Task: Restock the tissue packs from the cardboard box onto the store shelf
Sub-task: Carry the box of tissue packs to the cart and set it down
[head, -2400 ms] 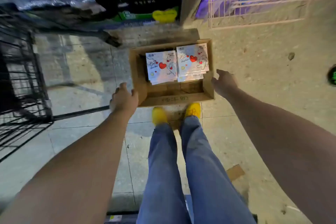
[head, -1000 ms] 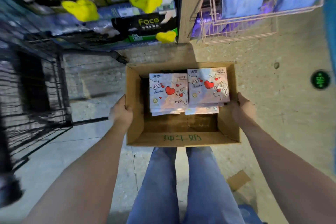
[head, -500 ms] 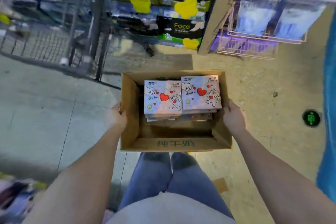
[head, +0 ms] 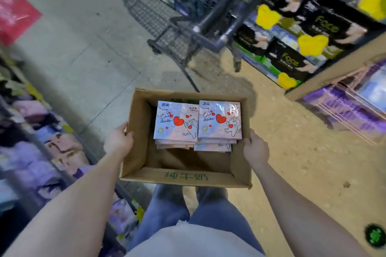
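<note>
An open cardboard box with green print on its near flap is held off the floor in front of me. Inside, against its far wall, lie two side-by-side stacks of pale tissue packs printed with red hearts and a cartoon cat; the right stack touches the left one. My left hand grips the box's left wall. My right hand grips its right wall. A store shelf with pastel packs runs along my left side.
A dark wire cart stands ahead on the floor. Black and green tissue bundles with yellow tags fill the shelf at upper right. A pink wire rack with purple packs stands at right. My legs in jeans are below the box.
Both hands took the box off the floor and raised it. My view has swung left, so the wire cart and black bundles slid right and the pastel shelf came into view at left.
</note>
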The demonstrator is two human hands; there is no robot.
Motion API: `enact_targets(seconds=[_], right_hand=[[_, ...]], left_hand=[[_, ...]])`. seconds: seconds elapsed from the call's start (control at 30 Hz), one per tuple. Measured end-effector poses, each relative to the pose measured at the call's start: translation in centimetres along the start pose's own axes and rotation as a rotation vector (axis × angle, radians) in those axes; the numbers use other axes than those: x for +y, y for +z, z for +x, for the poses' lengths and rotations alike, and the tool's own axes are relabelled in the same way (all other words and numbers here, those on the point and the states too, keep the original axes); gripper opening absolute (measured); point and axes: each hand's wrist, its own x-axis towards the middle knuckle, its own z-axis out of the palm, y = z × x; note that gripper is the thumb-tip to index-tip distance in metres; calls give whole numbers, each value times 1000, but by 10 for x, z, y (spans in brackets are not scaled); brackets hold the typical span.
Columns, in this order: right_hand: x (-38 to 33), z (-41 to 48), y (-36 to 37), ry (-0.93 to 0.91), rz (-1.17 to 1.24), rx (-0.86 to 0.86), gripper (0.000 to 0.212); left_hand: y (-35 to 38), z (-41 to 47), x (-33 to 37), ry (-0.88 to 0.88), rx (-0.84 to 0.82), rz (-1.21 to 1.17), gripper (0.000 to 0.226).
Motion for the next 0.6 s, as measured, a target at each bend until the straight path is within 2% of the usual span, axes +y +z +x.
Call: enact_targets(seconds=[0.17,0.3,0.43,0.53,0.6], right_hand=[[-90,-14,43,-113,-51,-44,33],[-167,-26,77,-196,-108,-40,34],[-249,-39,99,-264,-136,-41,21],[-308,-41,107,-345,-161,-19,29],[-347,-39,107,-404,-159,-23,27]], left_hand=[[-56,45,-83,-46,55,0,50],[-108,83,-141,-80,100,-39,50],[-168,115,-184,-62,127,-68,45],[-208,129,-204,-99,173,-106,39],[-230,139,-213,-121,209,-132,37]])
